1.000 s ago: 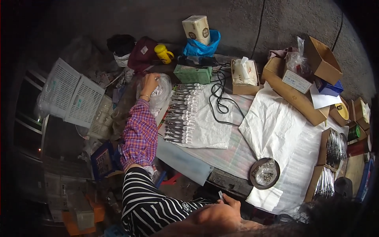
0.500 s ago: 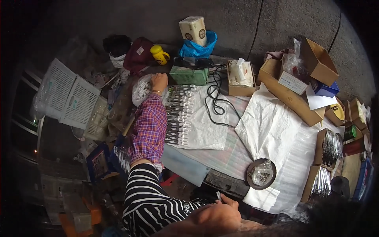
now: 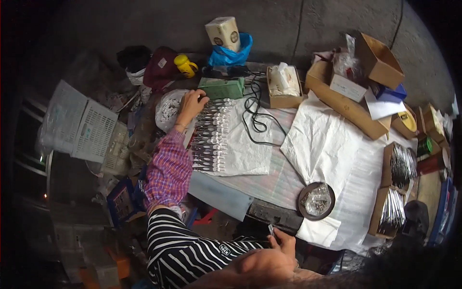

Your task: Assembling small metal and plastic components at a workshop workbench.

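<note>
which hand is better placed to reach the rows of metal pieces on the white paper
Left. The left hand already rests at the top of the rows of metal pieces, while the right hand is low by the body.

Left hand point(image 3: 191, 103) rests at the spoon rows' point(image 3: 211, 135) far end — green box point(image 3: 222, 88) behind, perhaps touching.

You face a grey concrete wall point(image 3: 144, 24) rising behind the table point(image 3: 269, 178), with dark seams running down it. To the table's left sits a white plastic crate point(image 3: 79, 123); beyond that the room falls dim.
</note>
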Available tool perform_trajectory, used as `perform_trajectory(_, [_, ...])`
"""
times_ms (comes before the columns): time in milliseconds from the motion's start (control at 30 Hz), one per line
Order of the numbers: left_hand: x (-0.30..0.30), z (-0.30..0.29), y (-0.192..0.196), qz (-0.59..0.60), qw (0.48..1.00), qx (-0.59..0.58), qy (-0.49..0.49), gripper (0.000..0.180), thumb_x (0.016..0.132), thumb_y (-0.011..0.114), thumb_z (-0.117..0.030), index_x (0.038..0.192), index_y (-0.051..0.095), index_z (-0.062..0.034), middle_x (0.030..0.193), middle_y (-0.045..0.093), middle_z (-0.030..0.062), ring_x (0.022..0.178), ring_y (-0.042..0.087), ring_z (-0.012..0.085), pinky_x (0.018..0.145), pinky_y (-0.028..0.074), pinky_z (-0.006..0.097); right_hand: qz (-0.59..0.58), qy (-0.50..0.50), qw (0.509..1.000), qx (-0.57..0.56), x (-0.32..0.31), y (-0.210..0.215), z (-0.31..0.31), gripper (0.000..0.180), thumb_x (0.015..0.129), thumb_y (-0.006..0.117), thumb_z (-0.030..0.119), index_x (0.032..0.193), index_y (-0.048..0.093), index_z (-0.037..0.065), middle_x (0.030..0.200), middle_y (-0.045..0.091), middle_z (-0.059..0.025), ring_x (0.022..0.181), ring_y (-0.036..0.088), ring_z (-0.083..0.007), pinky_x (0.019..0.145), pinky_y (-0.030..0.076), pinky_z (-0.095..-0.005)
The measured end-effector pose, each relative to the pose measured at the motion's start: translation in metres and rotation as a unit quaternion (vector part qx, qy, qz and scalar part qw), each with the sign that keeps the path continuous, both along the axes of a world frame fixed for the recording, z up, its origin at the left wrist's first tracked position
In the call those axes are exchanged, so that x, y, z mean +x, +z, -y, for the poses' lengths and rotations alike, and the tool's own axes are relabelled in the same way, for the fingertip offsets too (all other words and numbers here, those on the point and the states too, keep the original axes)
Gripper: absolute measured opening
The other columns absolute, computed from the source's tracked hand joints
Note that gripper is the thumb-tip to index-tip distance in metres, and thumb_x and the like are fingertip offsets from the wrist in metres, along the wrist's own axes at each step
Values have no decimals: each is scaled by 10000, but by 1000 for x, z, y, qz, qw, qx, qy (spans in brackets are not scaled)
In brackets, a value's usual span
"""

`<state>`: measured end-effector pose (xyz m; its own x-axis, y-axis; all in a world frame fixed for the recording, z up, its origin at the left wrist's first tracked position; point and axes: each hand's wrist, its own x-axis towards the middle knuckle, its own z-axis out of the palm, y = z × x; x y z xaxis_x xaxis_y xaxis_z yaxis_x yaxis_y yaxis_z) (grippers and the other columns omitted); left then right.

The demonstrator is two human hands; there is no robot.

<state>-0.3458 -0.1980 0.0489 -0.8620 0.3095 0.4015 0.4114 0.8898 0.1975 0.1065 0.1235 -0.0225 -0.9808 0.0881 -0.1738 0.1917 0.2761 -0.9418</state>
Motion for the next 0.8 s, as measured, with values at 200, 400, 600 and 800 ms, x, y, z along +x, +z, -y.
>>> perform_trajectory(200, [93,-60,4,322,898,245,-173,276,936,434,-129,1161,547,-16,1110,585,40,919,551,121,800,437,281,-30,12,999,17,-10,27,-13,248,805,654,104,1034,634,9,759,611,-202,600,598,-313,531,454,-336])
perform_trajectory(400, [197,-140,5,573,726,296,-239,348,834,473,38,1168,478,-57,950,615,40,742,523,77,660,431,207,-76,-13,995,56,-19,46,-35,277,800,654,96,1063,606,19,701,571,-161,587,569,-308,521,434,-361])
perform_trajectory(600, [244,-179,-8,676,625,319,-224,272,836,565,15,1103,516,6,920,658,63,717,565,72,676,485,214,-127,-40,986,97,-14,51,-48,299,795,658,68,1083,599,13,726,604,-151,595,578,-298,539,447,-350])
perform_trajectory(800, [263,-199,-15,653,655,236,-298,208,872,580,-45,1069,617,14,844,656,37,671,563,60,636,468,198,-119,-32,984,129,-6,49,-53,324,784,646,50,1101,585,17,719,582,-131,615,576,-296,541,444,-361])
